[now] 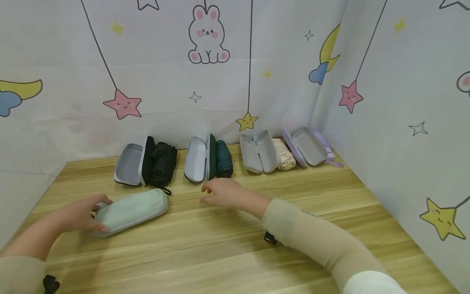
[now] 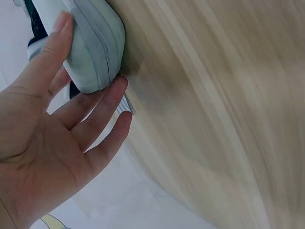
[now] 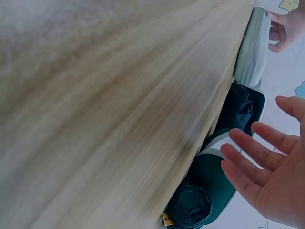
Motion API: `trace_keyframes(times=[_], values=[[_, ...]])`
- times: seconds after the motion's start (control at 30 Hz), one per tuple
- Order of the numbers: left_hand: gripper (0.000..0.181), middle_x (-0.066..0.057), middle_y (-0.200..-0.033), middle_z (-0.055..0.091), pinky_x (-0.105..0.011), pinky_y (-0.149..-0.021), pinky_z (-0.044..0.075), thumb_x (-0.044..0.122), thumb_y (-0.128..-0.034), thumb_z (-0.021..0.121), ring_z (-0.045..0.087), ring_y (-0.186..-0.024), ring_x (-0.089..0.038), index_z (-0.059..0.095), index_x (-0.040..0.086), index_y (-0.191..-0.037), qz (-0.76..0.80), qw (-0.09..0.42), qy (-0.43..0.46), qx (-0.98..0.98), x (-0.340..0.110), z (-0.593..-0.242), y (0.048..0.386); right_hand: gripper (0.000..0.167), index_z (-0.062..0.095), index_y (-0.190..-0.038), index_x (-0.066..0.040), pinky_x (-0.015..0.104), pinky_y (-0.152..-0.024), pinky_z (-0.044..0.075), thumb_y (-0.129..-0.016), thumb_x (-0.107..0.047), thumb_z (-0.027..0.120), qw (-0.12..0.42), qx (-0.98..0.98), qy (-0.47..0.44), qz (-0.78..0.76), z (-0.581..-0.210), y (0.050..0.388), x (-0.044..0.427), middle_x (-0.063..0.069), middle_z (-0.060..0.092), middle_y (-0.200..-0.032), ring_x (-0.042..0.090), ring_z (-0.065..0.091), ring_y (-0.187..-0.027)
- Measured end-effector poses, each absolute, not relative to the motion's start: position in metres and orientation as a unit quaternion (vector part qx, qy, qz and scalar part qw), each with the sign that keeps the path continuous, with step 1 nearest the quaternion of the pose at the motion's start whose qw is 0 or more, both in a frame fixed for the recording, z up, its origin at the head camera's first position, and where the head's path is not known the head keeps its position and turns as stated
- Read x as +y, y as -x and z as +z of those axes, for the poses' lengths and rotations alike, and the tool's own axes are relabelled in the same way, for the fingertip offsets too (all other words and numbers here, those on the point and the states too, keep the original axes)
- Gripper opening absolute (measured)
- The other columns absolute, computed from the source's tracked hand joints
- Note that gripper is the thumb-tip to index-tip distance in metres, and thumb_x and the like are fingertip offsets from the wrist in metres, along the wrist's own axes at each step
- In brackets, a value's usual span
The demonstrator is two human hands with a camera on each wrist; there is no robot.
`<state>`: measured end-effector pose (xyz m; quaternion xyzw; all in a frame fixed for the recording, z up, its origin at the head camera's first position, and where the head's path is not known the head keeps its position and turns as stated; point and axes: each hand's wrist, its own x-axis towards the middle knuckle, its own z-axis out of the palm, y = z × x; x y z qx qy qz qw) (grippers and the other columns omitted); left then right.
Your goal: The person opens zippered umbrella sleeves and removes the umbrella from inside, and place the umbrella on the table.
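A closed pale green zip case [image 1: 134, 209] lies at the left front of the table, slanting up to the right. My left hand [image 1: 78, 214] grips its left end, and in the left wrist view the thumb [image 2: 62, 36] lies along one face while fingers touch the rounded end. My right hand [image 1: 227, 194] hovers over the table in front of a dark green case [image 1: 211, 157] and a rolled teal umbrella [image 1: 224, 159]. Nothing is between its loosely spread fingers, as the right wrist view shows.
Along the back wall, a black case [image 1: 147, 161] stands opened beside a folded black umbrella [image 1: 163, 163]. Farther right are an opened grey case [image 1: 258, 153] with a cream folded umbrella [image 1: 284, 155], then an opened lilac case [image 1: 308, 147] with a lilac umbrella [image 1: 324, 145].
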<state>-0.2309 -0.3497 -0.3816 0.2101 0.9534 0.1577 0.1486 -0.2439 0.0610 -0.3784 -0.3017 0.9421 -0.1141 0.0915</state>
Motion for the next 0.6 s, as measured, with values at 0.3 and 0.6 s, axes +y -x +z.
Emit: trace_keyframes(times=[0.3,0.6], values=[[0.078,-0.032,-0.117,0.058,-0.056,-0.081,0.049,0.037,-0.0657,0.089,0.055,-0.107,-0.050,0.052,0.000,-0.122,0.178,0.157,-0.228,0.944,-0.300,-0.381,0.232,0.044,0.061,-0.130,-0.014,0.031,-0.092,0.046,-0.096,-0.043,0.059,0.083,0.937,0.320,-0.109,-0.378,0.244,0.061,0.001,0.064,-0.121,0.014,0.058,-0.111],[0.072,-0.026,-0.115,0.061,-0.055,-0.082,0.048,0.035,-0.0632,0.091,0.058,-0.105,-0.046,0.055,0.005,-0.117,0.183,0.143,-0.256,0.938,-0.261,-0.382,0.235,0.055,0.055,-0.136,-0.015,0.033,-0.097,0.044,-0.092,-0.049,0.062,0.086,0.936,0.327,-0.096,-0.383,0.242,0.064,0.002,0.057,-0.133,0.017,0.053,-0.121]])
